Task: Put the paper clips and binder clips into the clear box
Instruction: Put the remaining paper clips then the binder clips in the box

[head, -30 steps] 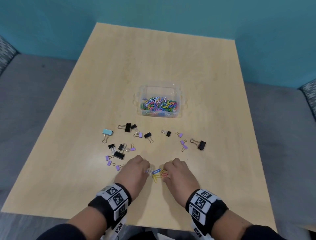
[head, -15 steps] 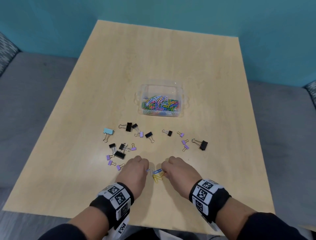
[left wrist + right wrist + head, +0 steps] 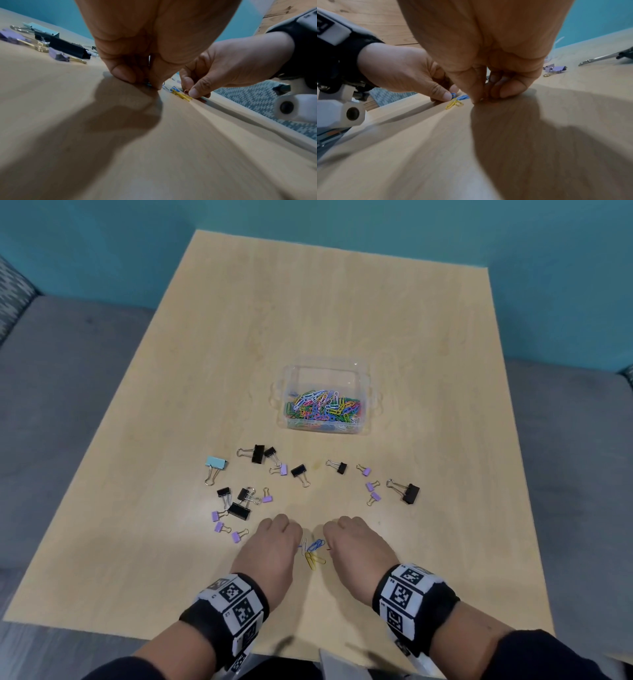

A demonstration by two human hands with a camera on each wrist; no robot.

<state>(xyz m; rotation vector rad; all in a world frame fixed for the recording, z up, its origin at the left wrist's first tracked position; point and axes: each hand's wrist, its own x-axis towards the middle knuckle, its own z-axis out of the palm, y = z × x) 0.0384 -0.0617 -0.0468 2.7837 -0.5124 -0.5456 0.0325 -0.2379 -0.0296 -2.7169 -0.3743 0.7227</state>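
Your two hands crouch over the last loose paper clips near the table's front edge.

From the head view, your left hand (image 3: 270, 546) and right hand (image 3: 356, 549) flank a few blue and yellow paper clips (image 3: 314, 553) on the table (image 3: 342, 302); the clear box (image 3: 325, 398), holding many coloured clips, sits farther back, with binder clips (image 3: 258, 454) scattered between. From the left wrist, your left thumb and fingertips (image 3: 126, 75) press together on the tabletop, pinching a clip barely visible. From the right wrist, your right fingertips (image 3: 506, 90) pinch at something reddish on the surface; yellow clips (image 3: 454, 104) lie just beside.
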